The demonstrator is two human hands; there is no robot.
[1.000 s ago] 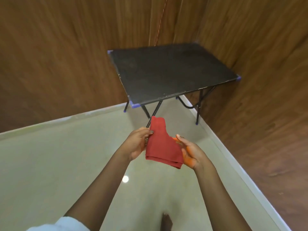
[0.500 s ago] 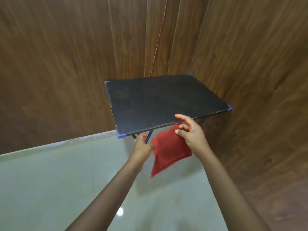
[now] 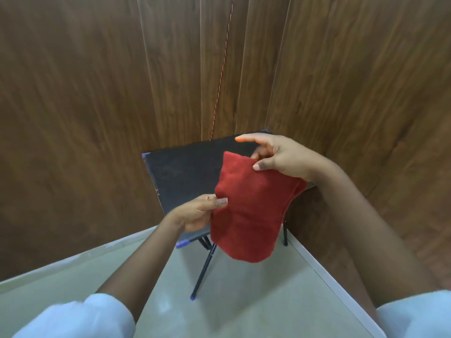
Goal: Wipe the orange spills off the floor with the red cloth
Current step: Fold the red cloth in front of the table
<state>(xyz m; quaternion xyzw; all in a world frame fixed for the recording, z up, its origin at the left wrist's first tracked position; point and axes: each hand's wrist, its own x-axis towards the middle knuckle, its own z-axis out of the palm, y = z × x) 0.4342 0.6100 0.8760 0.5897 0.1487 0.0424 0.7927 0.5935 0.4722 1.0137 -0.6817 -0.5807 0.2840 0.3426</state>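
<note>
Corner of a room panelled in dark wood [image 3: 85, 106], with a pale glossy floor [image 3: 244, 301] and a small black folding table [image 3: 185, 174] set against the walls. The red cloth [image 3: 249, 211] hangs in the air in front of the table, held between both hands. The right hand [image 3: 285, 159] pinches its upper edge between thumb and curled fingers, the index finger extended free with an orange stain at its tip. The left hand [image 3: 197, 213] is closed on the cloth's left edge, thumb on the near face. Below the fingers the cloth droops in a folded, rounded lobe. It appears soft, light and limp, probably absorbent; it will likely sag wherever unsupported, so a grip on a bunched or folded thickness should hold better than one on a single edge. No orange spill is visible on the floor in this view.
</note>
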